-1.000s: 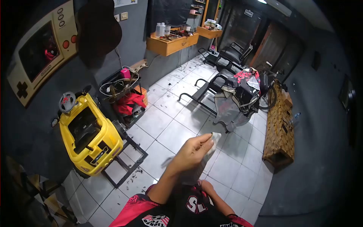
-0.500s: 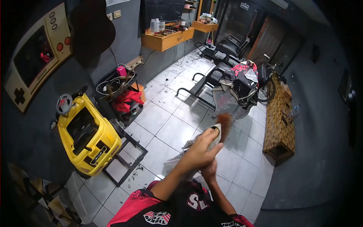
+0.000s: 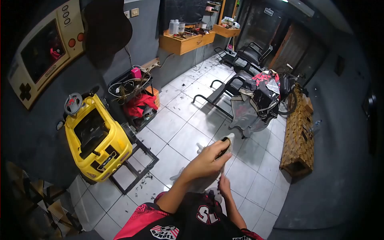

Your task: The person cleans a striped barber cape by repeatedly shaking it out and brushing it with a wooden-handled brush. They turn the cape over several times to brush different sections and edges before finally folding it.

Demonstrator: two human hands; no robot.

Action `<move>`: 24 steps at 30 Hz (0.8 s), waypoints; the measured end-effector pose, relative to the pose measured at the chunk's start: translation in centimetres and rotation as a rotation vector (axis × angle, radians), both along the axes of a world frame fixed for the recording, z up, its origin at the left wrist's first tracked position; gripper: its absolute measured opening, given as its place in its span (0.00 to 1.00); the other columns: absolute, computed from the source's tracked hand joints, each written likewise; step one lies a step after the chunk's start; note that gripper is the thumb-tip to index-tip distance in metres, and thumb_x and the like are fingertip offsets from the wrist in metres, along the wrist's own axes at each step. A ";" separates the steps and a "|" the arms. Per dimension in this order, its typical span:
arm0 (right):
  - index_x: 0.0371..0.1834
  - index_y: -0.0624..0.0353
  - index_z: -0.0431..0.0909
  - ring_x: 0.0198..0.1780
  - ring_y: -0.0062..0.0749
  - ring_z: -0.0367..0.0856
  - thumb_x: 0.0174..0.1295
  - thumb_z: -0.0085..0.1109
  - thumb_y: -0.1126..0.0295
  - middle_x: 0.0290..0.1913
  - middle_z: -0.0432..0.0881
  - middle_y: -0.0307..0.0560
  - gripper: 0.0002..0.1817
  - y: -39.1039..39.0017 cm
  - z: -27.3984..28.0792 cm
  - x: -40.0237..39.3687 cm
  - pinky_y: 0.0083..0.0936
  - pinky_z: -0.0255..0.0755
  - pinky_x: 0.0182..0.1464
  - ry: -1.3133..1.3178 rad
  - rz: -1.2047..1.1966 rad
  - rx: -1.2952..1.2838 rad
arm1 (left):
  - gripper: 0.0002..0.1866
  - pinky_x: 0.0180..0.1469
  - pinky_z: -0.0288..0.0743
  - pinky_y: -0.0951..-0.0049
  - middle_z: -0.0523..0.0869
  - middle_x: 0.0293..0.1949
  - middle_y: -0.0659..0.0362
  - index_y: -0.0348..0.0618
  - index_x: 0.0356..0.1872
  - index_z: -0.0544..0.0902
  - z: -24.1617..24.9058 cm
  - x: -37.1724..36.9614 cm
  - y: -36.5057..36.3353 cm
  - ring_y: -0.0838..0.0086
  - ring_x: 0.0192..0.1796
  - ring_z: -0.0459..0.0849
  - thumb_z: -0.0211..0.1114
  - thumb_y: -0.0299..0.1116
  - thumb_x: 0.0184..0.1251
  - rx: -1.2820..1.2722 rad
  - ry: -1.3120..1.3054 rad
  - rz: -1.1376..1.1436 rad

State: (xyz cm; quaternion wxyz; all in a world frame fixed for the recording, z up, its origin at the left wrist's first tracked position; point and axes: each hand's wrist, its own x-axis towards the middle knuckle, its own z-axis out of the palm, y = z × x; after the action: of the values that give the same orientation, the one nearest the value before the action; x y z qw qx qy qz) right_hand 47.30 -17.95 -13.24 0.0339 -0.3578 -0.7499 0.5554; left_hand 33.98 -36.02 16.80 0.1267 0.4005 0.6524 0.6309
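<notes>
My left hand (image 3: 210, 160) is closed around a pale shoe (image 3: 231, 138), its fingers and thumb wrapped near the dark opening. Much of the shoe lies hidden behind this hand and forearm. Lower and to the right, my right hand (image 3: 225, 186) is closed on the thin handle of a brush (image 3: 222, 174). The brush's brown bristles are out of sight at this moment, behind the shoe or my left hand. Both hands are in front of my chest, above the tiled floor.
A yellow toy car (image 3: 98, 138) on a black metal frame (image 3: 136, 172) stands at left. Black chairs (image 3: 244, 86), one piled with clothes (image 3: 264, 94), are ahead. A woven box (image 3: 298, 140) lines the right wall. Dark clippings dot the floor (image 3: 188, 140).
The brown bristles, seen beyond the shoe before, are now hidden. My right hand has dropped slightly and moved apart from my left. The view has shifted a little.
</notes>
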 end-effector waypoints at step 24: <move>0.19 0.60 0.69 0.13 0.28 0.70 0.68 0.37 0.49 0.15 0.70 0.41 0.28 0.5 2.5 -0.5 0.29 0.64 0.15 -0.054 0.113 0.012 | 0.09 0.39 0.63 0.81 0.67 0.32 0.62 0.31 0.37 0.70 0.5 -0.4 -0.5 0.81 0.36 0.65 0.53 0.29 0.67 -0.010 -0.119 -0.008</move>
State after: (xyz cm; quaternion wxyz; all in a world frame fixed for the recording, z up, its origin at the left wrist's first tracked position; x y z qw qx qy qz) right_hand 46.77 -17.46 -10.70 -0.0155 -0.3294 -0.7729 0.5421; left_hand 33.58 -36.52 17.32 0.1701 0.3642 0.6451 0.6498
